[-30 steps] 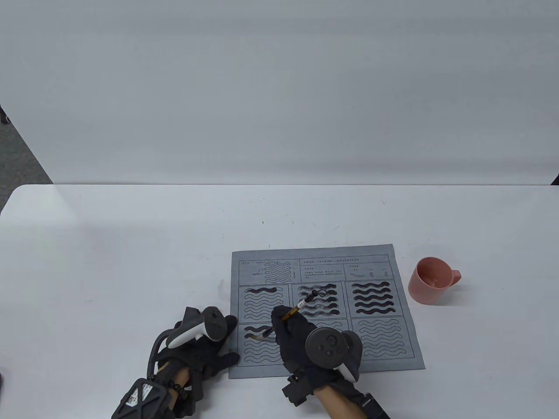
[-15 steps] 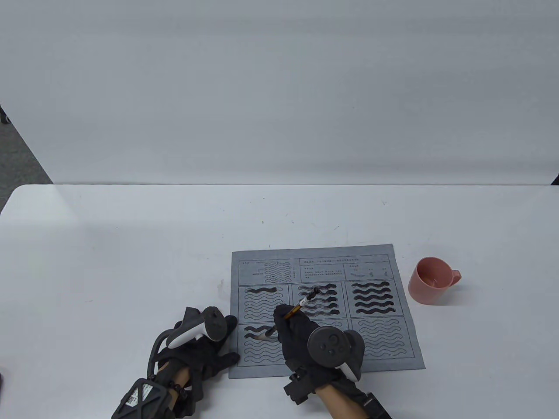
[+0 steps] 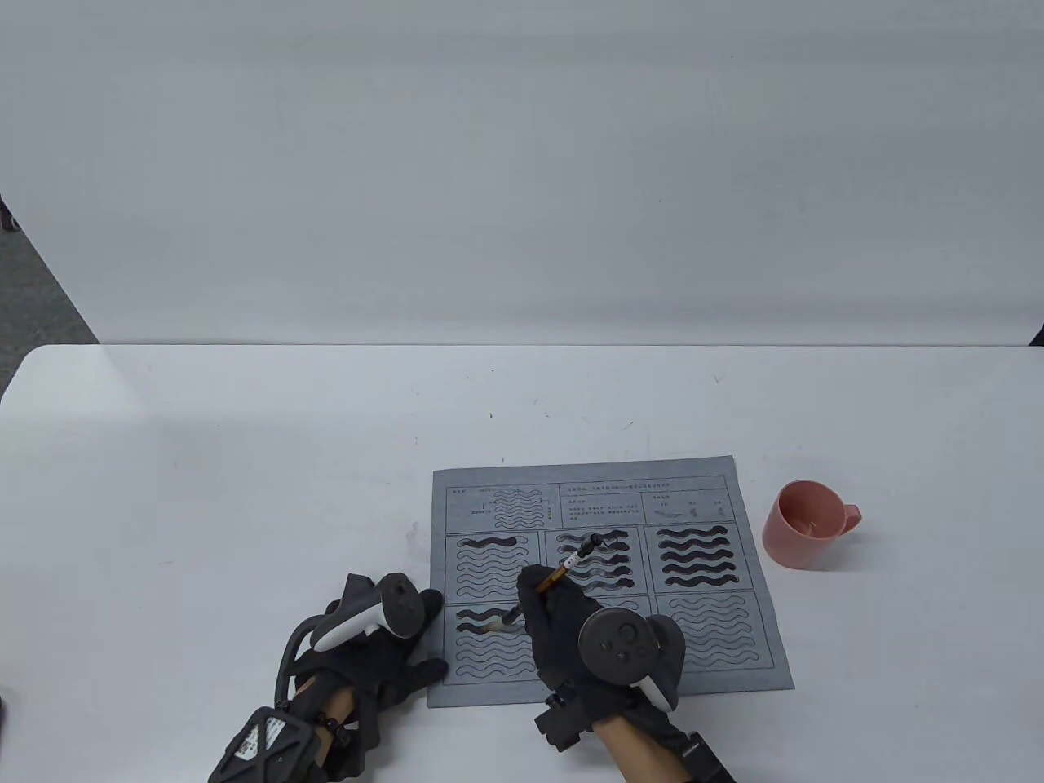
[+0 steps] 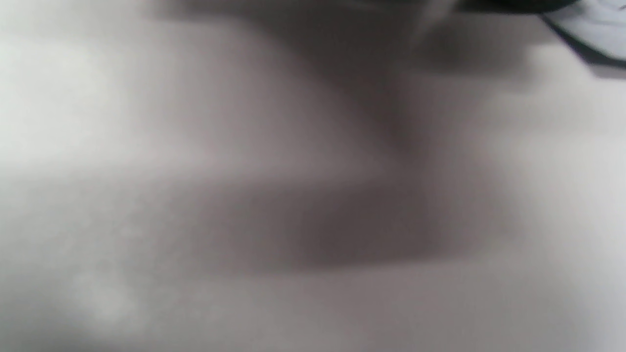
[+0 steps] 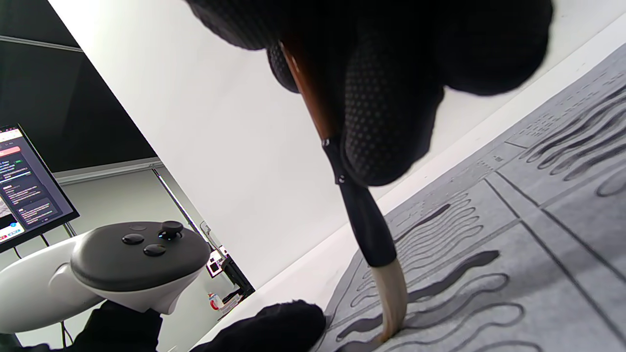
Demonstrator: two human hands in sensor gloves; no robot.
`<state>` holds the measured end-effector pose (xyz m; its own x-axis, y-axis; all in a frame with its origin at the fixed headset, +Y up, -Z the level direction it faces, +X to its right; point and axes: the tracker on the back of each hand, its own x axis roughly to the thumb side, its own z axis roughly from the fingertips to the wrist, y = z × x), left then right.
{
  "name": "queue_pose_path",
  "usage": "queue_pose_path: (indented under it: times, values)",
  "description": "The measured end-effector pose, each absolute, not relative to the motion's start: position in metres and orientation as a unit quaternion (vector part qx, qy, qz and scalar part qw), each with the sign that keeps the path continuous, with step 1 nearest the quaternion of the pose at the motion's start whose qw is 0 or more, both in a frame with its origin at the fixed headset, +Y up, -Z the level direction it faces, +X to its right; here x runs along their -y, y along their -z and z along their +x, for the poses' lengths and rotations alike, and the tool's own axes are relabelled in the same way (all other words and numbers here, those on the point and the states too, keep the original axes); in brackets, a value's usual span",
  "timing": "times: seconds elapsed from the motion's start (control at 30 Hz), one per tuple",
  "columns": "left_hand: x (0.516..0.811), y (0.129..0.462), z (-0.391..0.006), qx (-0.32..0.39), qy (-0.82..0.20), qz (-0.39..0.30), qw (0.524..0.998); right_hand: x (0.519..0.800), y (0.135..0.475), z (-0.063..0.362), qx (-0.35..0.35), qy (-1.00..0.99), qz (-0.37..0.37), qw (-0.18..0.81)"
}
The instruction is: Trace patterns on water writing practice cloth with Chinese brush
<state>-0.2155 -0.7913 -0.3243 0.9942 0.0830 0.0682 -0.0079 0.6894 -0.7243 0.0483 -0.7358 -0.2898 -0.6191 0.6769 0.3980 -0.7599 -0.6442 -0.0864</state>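
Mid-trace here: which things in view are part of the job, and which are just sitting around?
In the job: Chinese brush, gripped by right hand; water writing cloth, left hand resting on its left edge.

Sitting around: pink cup, monitor.

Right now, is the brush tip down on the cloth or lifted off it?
Down. In the right wrist view the brush has its pale tip bent against the cloth, on a wave outline.

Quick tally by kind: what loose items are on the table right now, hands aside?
Water writing practice cloth: 1
Chinese brush: 1, held in the right hand
Pink cup: 1
Total: 3
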Motion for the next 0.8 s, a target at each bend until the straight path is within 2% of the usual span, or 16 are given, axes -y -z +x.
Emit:
queue_pose_path:
  times: [0.8]
  values:
    - [0.7913,0.3243,-0.2155,0.048,-0.025,-0.393,0.918,0.7345,0.2913,0.0532,0.141,-0.893,0.163,0.395]
